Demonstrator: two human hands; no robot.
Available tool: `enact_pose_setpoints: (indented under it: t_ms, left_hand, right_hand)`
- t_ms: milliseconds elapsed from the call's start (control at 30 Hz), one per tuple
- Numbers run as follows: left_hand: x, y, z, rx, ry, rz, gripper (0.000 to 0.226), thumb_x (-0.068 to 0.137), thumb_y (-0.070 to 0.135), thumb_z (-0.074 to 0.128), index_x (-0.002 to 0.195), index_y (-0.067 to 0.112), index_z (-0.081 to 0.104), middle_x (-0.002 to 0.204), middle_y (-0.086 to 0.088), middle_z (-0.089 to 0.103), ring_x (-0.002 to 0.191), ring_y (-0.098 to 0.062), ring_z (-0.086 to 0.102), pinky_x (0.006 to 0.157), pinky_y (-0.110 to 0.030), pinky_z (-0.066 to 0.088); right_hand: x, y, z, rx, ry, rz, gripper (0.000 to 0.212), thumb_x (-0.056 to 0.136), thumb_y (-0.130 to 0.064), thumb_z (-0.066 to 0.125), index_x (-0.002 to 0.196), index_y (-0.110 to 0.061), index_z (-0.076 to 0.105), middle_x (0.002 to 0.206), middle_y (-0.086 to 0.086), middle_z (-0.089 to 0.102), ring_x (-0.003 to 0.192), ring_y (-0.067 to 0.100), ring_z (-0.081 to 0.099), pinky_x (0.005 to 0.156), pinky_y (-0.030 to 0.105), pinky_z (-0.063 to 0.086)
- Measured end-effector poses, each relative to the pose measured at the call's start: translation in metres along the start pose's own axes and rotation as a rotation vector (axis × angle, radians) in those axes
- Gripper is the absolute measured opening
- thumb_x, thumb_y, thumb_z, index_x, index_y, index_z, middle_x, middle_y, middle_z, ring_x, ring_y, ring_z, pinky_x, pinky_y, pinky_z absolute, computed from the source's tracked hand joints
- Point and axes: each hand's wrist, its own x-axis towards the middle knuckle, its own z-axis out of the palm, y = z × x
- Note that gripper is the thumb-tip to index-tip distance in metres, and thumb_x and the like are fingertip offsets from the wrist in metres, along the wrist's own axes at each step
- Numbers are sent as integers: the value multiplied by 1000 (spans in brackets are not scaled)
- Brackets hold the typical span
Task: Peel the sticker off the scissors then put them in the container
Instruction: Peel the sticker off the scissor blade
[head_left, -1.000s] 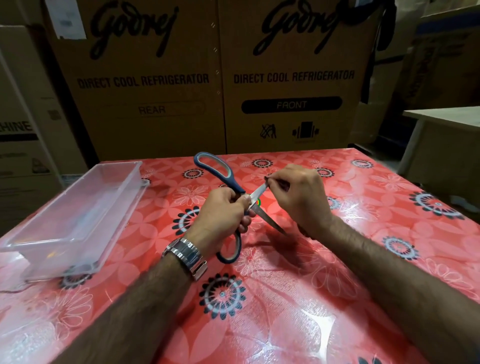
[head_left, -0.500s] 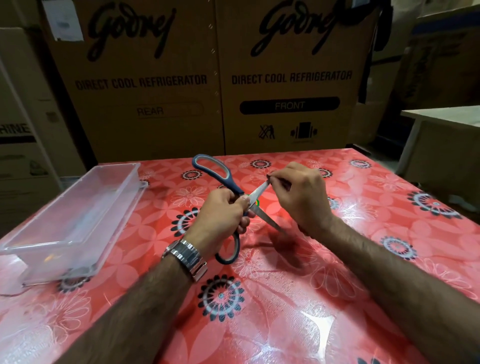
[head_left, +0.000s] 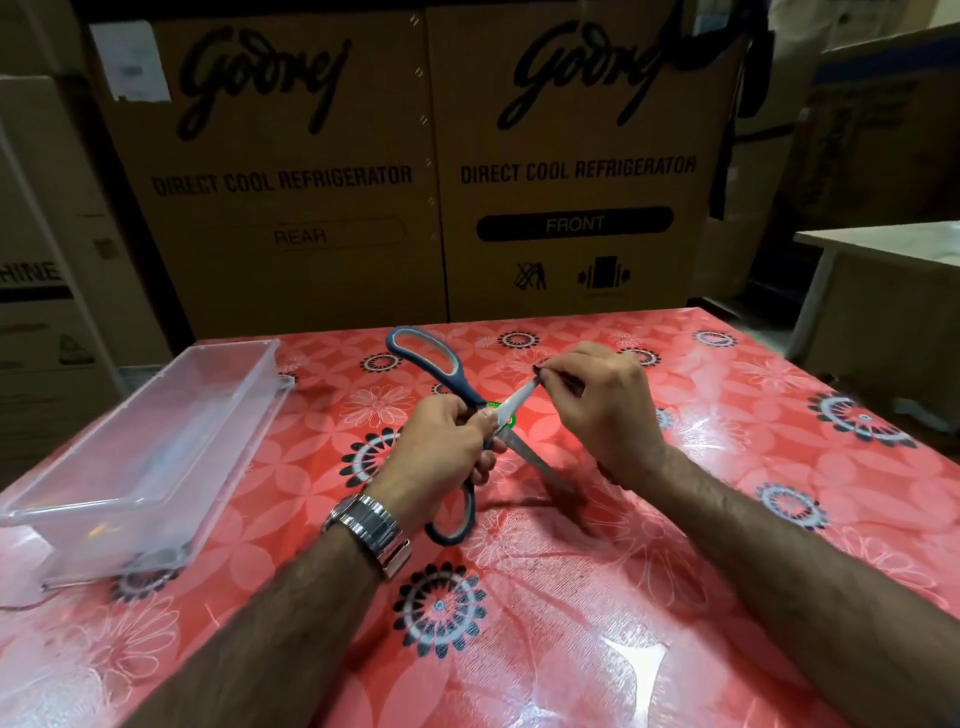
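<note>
Green sticker (head_left: 508, 415) half hidden behind left hand (head_left: 436, 452) gripping scissors (head_left: 519, 397) pivot; right hand (head_left: 608, 410) pinches blade tip. One scissors, one tub (head_left: 228, 447).

Bare down to the lower edge of view: left forearm (head_left: 270, 629) and right forearm (head_left: 779, 561), both hairy, the hair thinning toward the wrists. Left hand (head_left: 441, 452) and right hand (head_left: 613, 415) ungloved. Around the left wrist, at 7 o'clock from that hand, a watch (head_left: 371, 530): silvery metal bracelet of broad polished links, bright glints along them, a flat clasp at its 5 o'clock end. Dial hidden.
</note>
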Motion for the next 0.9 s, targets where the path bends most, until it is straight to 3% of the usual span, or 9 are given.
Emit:
enact_pose_setpoints:
  t_ms: [167, 433, 667, 900]
  left_hand:
    - [-2, 3, 0, -13, -28, 47, 19, 99, 11, 46, 86, 3, 57, 70, -7, 58, 45, -6, 46, 42, -18, 38]
    - [-1, 3, 0, -34, 5, 13, 20, 99, 12, 46, 90, -1, 58, 73, -11, 58, 44, -6, 47, 41, -18, 39]
    - [-4, 5, -1, 4, -26, 60, 17, 99, 12, 47, 91, 1, 58, 70, -7, 58, 45, -6, 47, 42, -19, 39]
    - [-3, 5, -3, -4, -25, 31, 20, 99, 13, 47, 93, -2, 58, 73, -9, 59, 46, -6, 48, 43, -18, 41]
  right_hand:
    - [-20, -35, -4, 1, -46, -163, 11, 84, -17, 64, 78, -14, 73, 76, -4, 69, 70, 16, 64, 65, 35, 36]
    - [-2, 4, -3, 19, 45, 14, 8, 83, -13, 67, 80, -11, 74, 72, 0, 66, 60, 18, 60, 57, 47, 49]
    - [-17, -31, -2, -3, -20, -136, 13, 86, -17, 62, 79, -13, 73, 76, -1, 68, 69, 19, 65, 63, 41, 41]
    - [3, 10, 1, 3, 33, -1, 8, 84, -11, 67, 81, -9, 75, 72, 2, 67, 60, 18, 61, 55, 44, 50]
